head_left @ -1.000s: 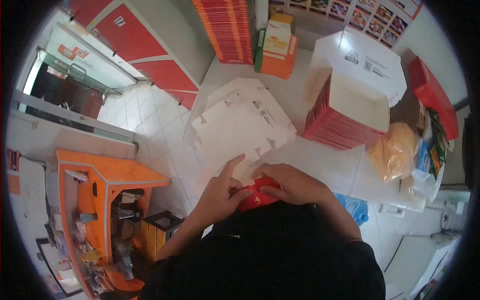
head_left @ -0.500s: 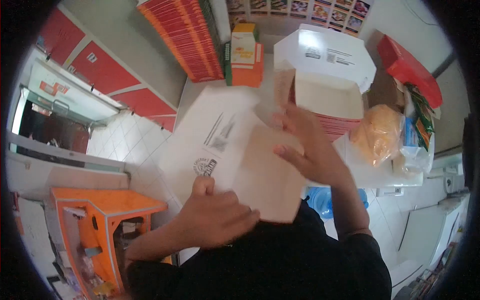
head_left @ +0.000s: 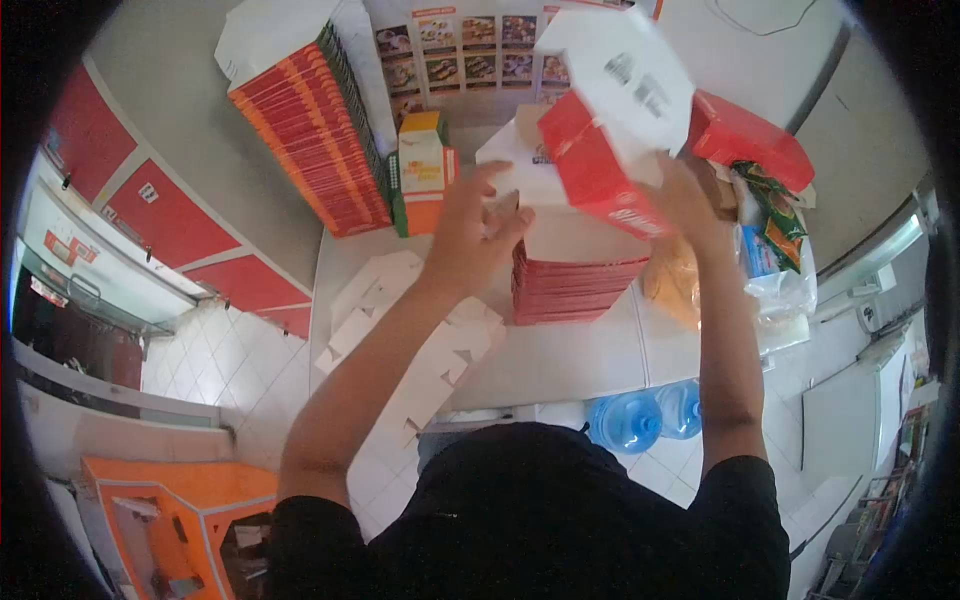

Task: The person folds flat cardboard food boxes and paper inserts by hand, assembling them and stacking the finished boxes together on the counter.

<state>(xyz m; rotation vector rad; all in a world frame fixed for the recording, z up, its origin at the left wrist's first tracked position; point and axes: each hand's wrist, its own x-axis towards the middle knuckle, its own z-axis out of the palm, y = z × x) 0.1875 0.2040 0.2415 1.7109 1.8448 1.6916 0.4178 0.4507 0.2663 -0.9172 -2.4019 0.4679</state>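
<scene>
My right hand (head_left: 685, 205) grips a red and white folded box (head_left: 595, 160), tilted above a stack of nested red boxes (head_left: 575, 290). The lid of this box, white with black print, stands up. My left hand (head_left: 480, 225) has its fingers apart at the left of the stack, near the white lid (head_left: 520, 165) of the top stacked box, and holds nothing. Flat, cut white cardboard sheets (head_left: 440, 350) lie on the table left of the stack, partly behind my left forearm.
A tall stack of orange-edged cardboard (head_left: 310, 140) and a small orange and yellow box (head_left: 425, 170) stand at the back left. On the right are a red box (head_left: 750, 140) and plastic bags (head_left: 780, 290). Blue water bottles (head_left: 625, 420) stand below the table edge.
The box has moved from in front of my body to above the stack, in my right hand. My left hand has let go of it and reached forward. The view has shifted right.
</scene>
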